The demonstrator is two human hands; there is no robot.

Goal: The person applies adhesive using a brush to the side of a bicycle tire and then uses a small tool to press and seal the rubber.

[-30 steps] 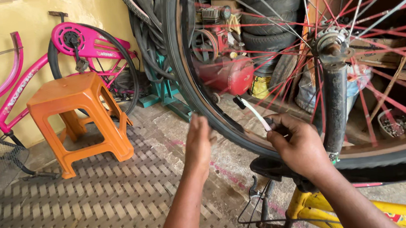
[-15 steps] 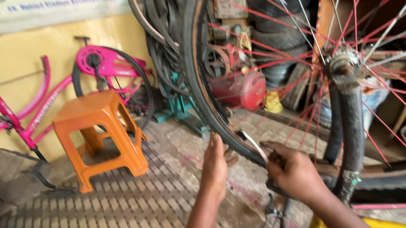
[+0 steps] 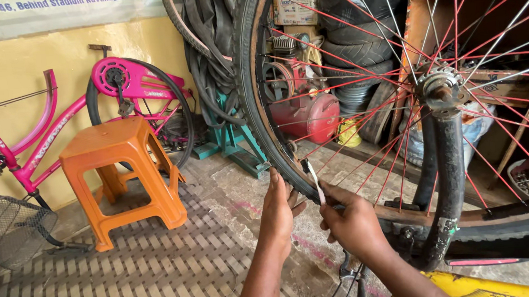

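Note:
A bicycle wheel with red and silver spokes fills the right side, its black tyre (image 3: 260, 105) curving down toward me. My right hand (image 3: 351, 223) grips a slim silver tyre lever (image 3: 315, 181) pushed in at the tyre's edge by the rim. My left hand (image 3: 279, 211) lies flat, fingers pressed against the tyre's outer side just left of the lever. The hub (image 3: 441, 89) sits on a black fork leg (image 3: 449, 178). A yellow frame tube (image 3: 477, 287) shows at the bottom.
An orange plastic stool (image 3: 122, 172) stands on the ribbed mat to the left. A pink bicycle (image 3: 55, 130) leans on the yellow wall, a wire basket (image 3: 3, 227) beside it. Hanging tubes, stacked tyres and a red tank (image 3: 309, 115) crowd the back.
My view has swung closer to the wheel's edge. My left hand has come onto the tyre, and my right hand has worked the lever in at the rim.

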